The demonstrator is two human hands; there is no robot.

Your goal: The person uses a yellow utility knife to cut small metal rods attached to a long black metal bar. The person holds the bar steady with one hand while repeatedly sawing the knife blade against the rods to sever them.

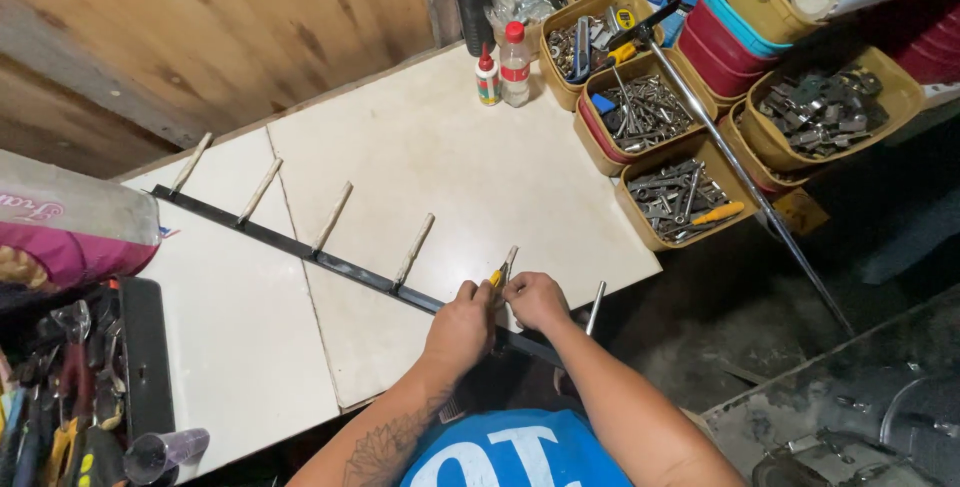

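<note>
A long black metal bar [300, 246] lies diagonally across the white worktop [440, 157], with several pale rods [333, 215] sticking out from it like pegs. My left hand [462, 322] and my right hand [537, 299] meet over the bar near its right end, at the table's front edge. Between the fingers sits a small yellow-handled tool [497, 276], against one of the pegs [510, 259]. Which hand grips the tool I cannot tell. Another peg [596, 307] juts out just right of my right hand.
Yellow tubs of metal hardware [680, 197] crowd the back right, with two small bottles [503, 67] beside them. A chrome rod [740, 172] slants past the tubs toward the floor. A tool tray [70, 387] and a bag [70, 222] sit at the left.
</note>
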